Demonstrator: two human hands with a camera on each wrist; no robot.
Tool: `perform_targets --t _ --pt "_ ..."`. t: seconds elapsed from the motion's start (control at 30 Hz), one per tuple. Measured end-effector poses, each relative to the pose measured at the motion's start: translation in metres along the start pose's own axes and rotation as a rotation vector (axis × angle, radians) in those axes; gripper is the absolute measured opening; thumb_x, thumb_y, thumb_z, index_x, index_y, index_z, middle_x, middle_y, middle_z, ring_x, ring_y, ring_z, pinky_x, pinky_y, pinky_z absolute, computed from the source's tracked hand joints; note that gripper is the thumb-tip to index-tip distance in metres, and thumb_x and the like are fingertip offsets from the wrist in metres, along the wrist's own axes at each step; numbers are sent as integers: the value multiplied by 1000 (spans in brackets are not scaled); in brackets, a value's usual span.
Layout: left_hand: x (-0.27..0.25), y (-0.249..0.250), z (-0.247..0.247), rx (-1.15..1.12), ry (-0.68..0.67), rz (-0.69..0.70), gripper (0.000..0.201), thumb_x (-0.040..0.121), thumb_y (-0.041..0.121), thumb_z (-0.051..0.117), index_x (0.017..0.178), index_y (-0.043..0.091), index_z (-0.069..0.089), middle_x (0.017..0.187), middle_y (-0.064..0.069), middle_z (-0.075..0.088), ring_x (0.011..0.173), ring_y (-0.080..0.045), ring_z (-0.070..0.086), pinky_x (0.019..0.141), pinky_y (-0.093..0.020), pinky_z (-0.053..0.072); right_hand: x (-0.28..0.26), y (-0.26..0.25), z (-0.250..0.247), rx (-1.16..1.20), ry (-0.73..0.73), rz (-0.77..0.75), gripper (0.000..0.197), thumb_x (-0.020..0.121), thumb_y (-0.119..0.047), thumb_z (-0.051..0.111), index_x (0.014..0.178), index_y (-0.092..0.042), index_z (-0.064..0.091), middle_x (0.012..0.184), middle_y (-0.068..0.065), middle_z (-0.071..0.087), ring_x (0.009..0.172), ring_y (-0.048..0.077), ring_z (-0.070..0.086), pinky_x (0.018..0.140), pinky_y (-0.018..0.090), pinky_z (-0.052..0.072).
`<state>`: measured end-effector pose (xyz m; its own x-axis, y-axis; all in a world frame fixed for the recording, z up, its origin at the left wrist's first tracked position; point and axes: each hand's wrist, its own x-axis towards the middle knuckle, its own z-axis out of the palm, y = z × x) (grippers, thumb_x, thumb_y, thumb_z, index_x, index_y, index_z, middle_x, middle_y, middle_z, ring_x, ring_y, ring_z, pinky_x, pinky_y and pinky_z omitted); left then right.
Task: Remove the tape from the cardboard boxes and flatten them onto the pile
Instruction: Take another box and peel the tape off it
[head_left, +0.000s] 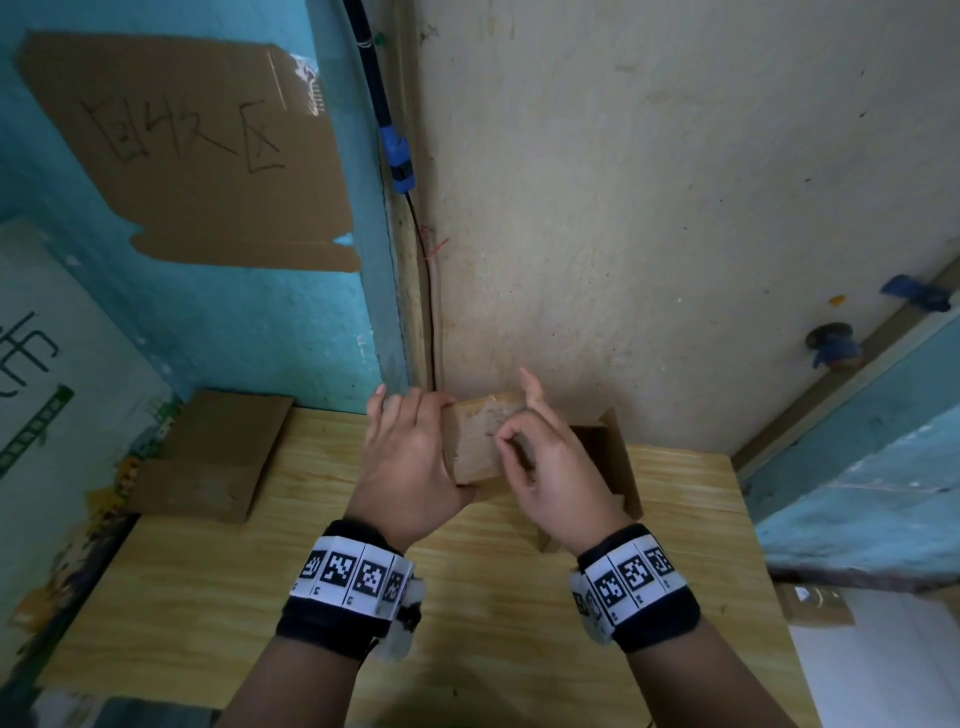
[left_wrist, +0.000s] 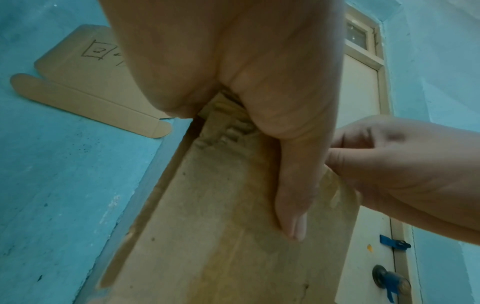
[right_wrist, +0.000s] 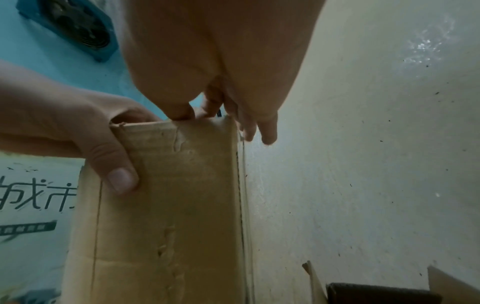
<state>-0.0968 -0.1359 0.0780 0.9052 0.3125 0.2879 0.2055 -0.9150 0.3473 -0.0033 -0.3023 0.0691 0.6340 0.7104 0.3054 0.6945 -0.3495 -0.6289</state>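
here, left hand (head_left: 410, 457) fingers clamped on box (head_left: 475, 441) (held up), right hand (head_left: 550, 467) fingers pinching tape

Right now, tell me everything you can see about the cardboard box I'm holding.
The cardboard box is plain brown corrugated board, worn and scuffed, with torn patches where the surface has peeled. It is held up above the wooden table, close to the wall corner. The left hand grips its left side, thumb pressed on the face. The right hand pinches at its top edge, seemingly at a strip of tape running down one corner edge.
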Motion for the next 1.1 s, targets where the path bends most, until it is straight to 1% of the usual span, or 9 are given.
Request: perform_targets --t 0.13,0.23,0.3,0.4,0.6,0.8,0.9,1.0,1.1 --pt "1 2 -1 6 4 5 101 47 79 55 126 16 53 112 4 54 112 -19 48 122 -46 16 1 -3 1 24 -1 43 10 101 -16 52 95 -23 48 169 9 22 158 11 11 125 32 31" --pt "2 1 -1 21 22 17 97 50 78 58 125 16 54 110 4 54 111 -19 49 121 -46 16 1 -1 2 43 9 91 10 103 -16 49 97 -24 47 160 9 39 149 1 29 116 23 38" --pt "1 -1 -1 32 22 29 94 52 75 63 124 17 54 111 4 54 111 -19 49 122 -47 17 1 3 1 104 92 135 12 103 -12 47 97 -22 45 128 5 63 112 -15 57 91 16 49" --pt "0 -4 -2 23 19 24 95 50 74 63 125 17 52 111 4 54 111 -19 49 121 -48 16 3 7 -8 206 209 202 10 105 -11 44 99 -19 44 88 -9 62 80 -5 62 68 19 48" --pt "2 -1 1 49 13 14 96 51 74 64 127 16 51 112 4 52 112 -19 49 122 -46 14 1 3 -17 461 0 154 28 108 -19 48 135 -26 52 123 -11 67 116 5 64 93 28 58" --pt "1 2 4 78 20 4 98 50 74 69 126 15 52 111 3 52 112 -21 50 122 -47 15 1 3 -13 377 -13 125 16 92 -26 75 101 -20 63 106 -5 68 105 8 67 91 37 59" --pt "0 2 6 94 18 9 99 50 76 68 126 15 53 111 3 52 112 -21 49 122 -47 16 2 7 -11 387 8 133 8 90 -26 77 91 -20 72 110 -5 72 121 13 63 107 25 48" --pt "-1 3 6 79 12 5 99 50 79 56 125 14 53 111 3 52 112 -21 49 121 -47 17 2 5 -8 319 -31 154 7 94 -21 71 88 -19 70 137 -15 57 152 3 30 114 12 28" --pt "-1 3 4 44 9 2 97 49 76 57 125 15 53 111 3 52 113 -21 48 121 -47 17 3 4 -9 229 26 175 9 99 -20 64 91 -17 66 116 -9 70 124 1 59 97 6 41"
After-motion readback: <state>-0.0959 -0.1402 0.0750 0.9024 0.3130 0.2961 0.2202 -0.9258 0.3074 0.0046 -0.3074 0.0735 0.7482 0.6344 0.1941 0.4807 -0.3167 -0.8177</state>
